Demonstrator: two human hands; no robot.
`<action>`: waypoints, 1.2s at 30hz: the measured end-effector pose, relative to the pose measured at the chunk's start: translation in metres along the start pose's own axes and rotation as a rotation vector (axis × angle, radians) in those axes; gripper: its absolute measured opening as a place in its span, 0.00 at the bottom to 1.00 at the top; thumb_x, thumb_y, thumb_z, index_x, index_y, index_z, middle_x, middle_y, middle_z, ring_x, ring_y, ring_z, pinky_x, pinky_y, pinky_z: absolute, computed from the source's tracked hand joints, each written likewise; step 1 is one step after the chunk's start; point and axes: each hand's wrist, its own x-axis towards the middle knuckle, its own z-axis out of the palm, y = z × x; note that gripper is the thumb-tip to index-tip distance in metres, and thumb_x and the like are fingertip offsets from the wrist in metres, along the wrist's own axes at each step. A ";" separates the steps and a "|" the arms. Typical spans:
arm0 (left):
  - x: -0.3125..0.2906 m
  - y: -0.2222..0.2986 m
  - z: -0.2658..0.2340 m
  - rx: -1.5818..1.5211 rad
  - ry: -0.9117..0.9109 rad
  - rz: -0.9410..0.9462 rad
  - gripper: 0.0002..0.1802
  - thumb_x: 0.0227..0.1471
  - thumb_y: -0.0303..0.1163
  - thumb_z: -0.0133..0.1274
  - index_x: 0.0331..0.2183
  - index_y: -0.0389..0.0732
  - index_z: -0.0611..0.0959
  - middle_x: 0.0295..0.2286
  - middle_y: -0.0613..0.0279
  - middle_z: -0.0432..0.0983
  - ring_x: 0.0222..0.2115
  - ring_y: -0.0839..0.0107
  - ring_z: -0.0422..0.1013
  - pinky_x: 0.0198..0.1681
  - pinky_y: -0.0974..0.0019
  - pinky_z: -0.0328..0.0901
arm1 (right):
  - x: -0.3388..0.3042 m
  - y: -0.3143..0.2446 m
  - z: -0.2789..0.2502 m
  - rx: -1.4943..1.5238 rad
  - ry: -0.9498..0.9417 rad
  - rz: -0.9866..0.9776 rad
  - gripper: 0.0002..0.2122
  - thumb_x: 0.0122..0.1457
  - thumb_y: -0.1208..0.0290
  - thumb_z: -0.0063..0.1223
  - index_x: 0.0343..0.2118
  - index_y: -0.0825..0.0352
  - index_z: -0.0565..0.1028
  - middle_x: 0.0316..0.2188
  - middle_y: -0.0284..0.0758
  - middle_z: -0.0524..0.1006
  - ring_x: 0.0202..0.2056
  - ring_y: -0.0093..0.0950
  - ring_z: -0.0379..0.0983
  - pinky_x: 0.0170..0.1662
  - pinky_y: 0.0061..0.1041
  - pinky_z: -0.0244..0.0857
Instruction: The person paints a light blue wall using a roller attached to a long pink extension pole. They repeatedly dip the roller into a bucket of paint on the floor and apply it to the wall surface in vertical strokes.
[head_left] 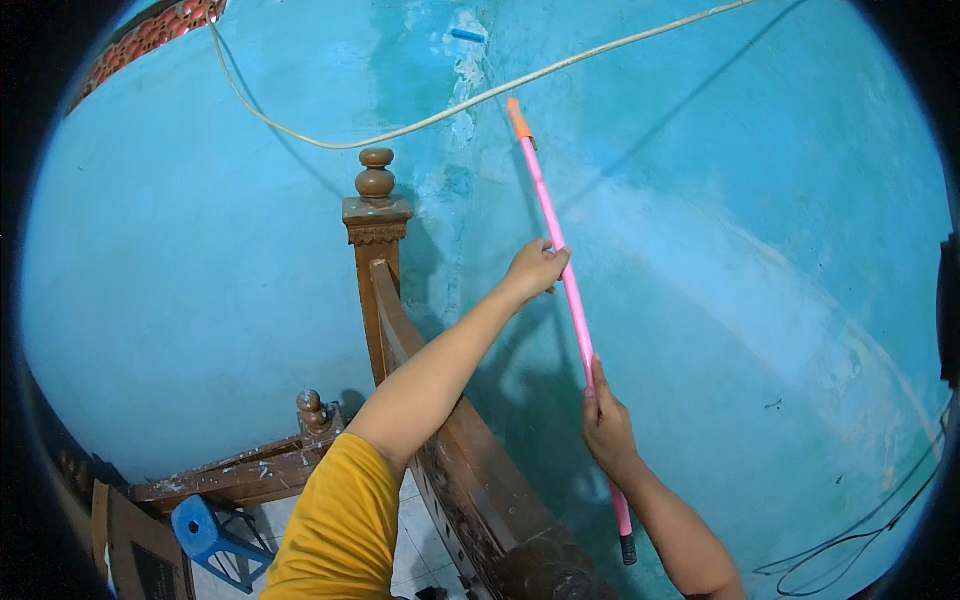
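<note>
A long pink pole (577, 305), like a broom handle, slants up in front of the blue wall. Its upper end carries an orange tip (520, 118), and a black ridged piece like a screw thread ends it at the bottom. Around the pole's middle, the fingers of my left hand (537, 268) are closed. Lower down, my right hand (608, 420) grips the same pole, thumb pointing up along it. The orange tip is just below a pale cable (430, 122) that sags across the wall; I cannot tell whether they touch.
A carved brown wooden post (376, 215) and a long rail (480, 450) stand beneath my left arm. Past them are a blue plastic stool (205, 530) and another wooden beam (235, 482). Dark cables (850, 540) hang at the lower right of the blue wall (200, 250).
</note>
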 end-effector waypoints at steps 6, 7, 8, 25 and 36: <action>-0.004 -0.013 -0.003 -0.001 -0.140 -0.159 0.24 0.59 0.39 0.53 0.46 0.27 0.73 0.34 0.54 0.77 0.33 0.68 0.76 0.24 0.67 0.74 | -0.037 0.004 -0.001 0.016 -0.061 0.121 0.25 0.69 0.68 0.38 0.68 0.56 0.52 0.18 0.40 0.65 0.21 0.30 0.65 0.30 0.31 0.64; -0.006 -0.014 0.000 -0.025 -0.123 -0.146 0.25 0.58 0.39 0.53 0.47 0.26 0.73 0.35 0.54 0.77 0.33 0.69 0.76 0.23 0.68 0.73 | -0.041 0.003 -0.002 0.047 -0.063 0.138 0.25 0.69 0.68 0.38 0.68 0.56 0.52 0.19 0.42 0.67 0.21 0.32 0.66 0.30 0.33 0.65; -0.007 -0.015 0.002 -0.049 -0.106 -0.132 0.25 0.58 0.38 0.53 0.48 0.26 0.73 0.35 0.54 0.76 0.33 0.69 0.76 0.23 0.68 0.73 | -0.043 0.001 -0.003 0.077 -0.064 0.155 0.25 0.69 0.68 0.38 0.68 0.55 0.52 0.19 0.43 0.68 0.22 0.35 0.68 0.31 0.34 0.66; 0.008 0.003 0.007 -0.042 0.172 0.270 0.34 0.59 0.44 0.53 0.57 0.27 0.67 0.46 0.50 0.73 0.39 0.68 0.74 0.38 0.63 0.72 | 0.038 -0.051 -0.031 -0.128 -0.057 0.098 0.26 0.69 0.63 0.34 0.69 0.53 0.48 0.21 0.57 0.74 0.26 0.53 0.75 0.34 0.47 0.67; 0.023 -0.018 -0.011 -0.055 0.226 0.093 0.35 0.57 0.51 0.50 0.51 0.26 0.73 0.40 0.48 0.77 0.41 0.62 0.76 0.41 0.62 0.70 | -0.028 -0.014 -0.007 -0.004 -0.010 0.057 0.25 0.70 0.66 0.34 0.69 0.56 0.49 0.16 0.40 0.65 0.19 0.30 0.65 0.28 0.31 0.63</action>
